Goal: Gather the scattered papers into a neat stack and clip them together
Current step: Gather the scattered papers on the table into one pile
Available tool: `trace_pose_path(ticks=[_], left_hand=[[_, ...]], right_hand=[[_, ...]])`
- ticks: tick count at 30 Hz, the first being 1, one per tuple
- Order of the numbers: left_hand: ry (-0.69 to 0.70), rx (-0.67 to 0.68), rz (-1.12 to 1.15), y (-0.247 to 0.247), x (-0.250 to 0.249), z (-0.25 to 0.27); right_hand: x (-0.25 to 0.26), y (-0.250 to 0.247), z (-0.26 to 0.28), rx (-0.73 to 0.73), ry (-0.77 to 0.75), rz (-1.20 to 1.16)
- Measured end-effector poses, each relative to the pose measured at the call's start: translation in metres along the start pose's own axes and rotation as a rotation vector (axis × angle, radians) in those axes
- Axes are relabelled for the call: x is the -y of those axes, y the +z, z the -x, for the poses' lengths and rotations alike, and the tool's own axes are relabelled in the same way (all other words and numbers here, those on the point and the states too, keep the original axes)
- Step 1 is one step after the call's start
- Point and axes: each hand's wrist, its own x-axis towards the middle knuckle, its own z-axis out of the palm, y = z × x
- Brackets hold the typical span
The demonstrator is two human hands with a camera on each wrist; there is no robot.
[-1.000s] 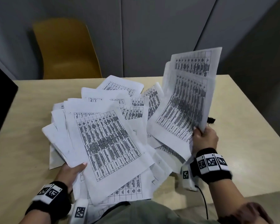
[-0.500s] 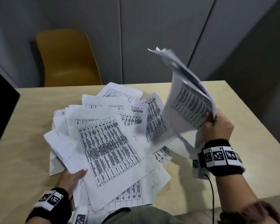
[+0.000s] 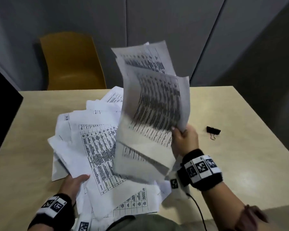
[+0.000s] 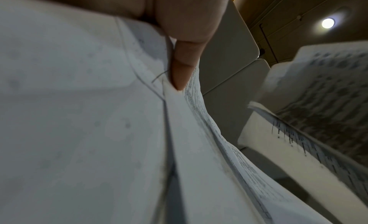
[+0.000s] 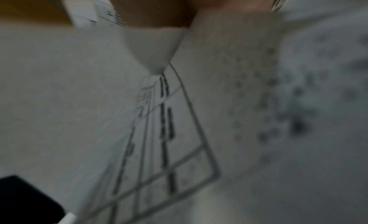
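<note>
Printed white sheets lie fanned in a loose pile [image 3: 97, 147] across the middle of the tan table [image 3: 240, 164]. My left hand [image 3: 75, 182] grips the pile's near left edge, and the left wrist view shows its thumb [image 4: 183, 66] pressing on top of the sheets [image 4: 79, 117]. My right hand [image 3: 183, 139] pinches the right edge of a lifted bundle of sheets [image 3: 150, 114], which stands tilted and blurred above the pile's right side. In the right wrist view those sheets [image 5: 159, 133] fill the frame. A black binder clip [image 3: 213, 130] lies on the table to the right of that hand.
A yellow chair [image 3: 72, 62] stands behind the table's far edge. A black object [image 3: 2, 117] juts in at the left edge. Grey wall panels close off the back. Bare tabletop shows at the right around the clip and at the near left.
My right hand has swung its lifted bundle leftward, from the right side to above the pile. The binder clip has come fully into sight. My left hand stays on the pile's edge.
</note>
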Motion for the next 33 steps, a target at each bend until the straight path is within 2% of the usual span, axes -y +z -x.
trace_pose_path(ticks=[2,5,13,15,18,22,24,26,28,30,33], left_hand=[[-0.02,-0.018,-0.005,0.0,0.001,-0.002],[-0.034,-0.038,0.001,0.0,0.001,-0.002],[-0.01,-0.051,0.04,0.0,0.001,-0.002],[0.021,-0.033,0.078,0.001,0.0,0.001],[0.056,0.013,0.068,0.003,-0.001,0.004],[0.032,0.039,0.014,-0.001,0.004,0.002],[0.033,0.04,-0.001,-0.002,0.007,0.001],[0.04,0.033,0.003,-0.001,0.007,0.001],[0.034,0.035,0.038,0.0,0.007,0.001],[0.022,0.034,0.088,0.0,0.008,0.0],[-0.052,-0.007,0.176,-0.005,0.008,0.0]], right_hand=[[-0.019,0.016,0.01,0.085,0.083,-0.02],[-0.039,0.035,0.024,0.203,0.112,0.032],[-0.052,0.057,0.034,0.356,0.161,0.267],[-0.05,0.06,0.033,0.426,0.131,0.337],[-0.047,0.066,0.039,0.496,0.09,0.309],[-0.046,0.072,0.04,0.666,0.061,0.375],[-0.045,0.072,0.039,0.7,0.068,0.376],[-0.045,0.07,0.036,0.685,0.112,0.311],[-0.05,0.066,0.025,0.587,0.139,0.25],[-0.06,0.06,0.006,0.399,0.142,0.217],[-0.077,0.042,-0.024,0.103,0.152,0.332]])
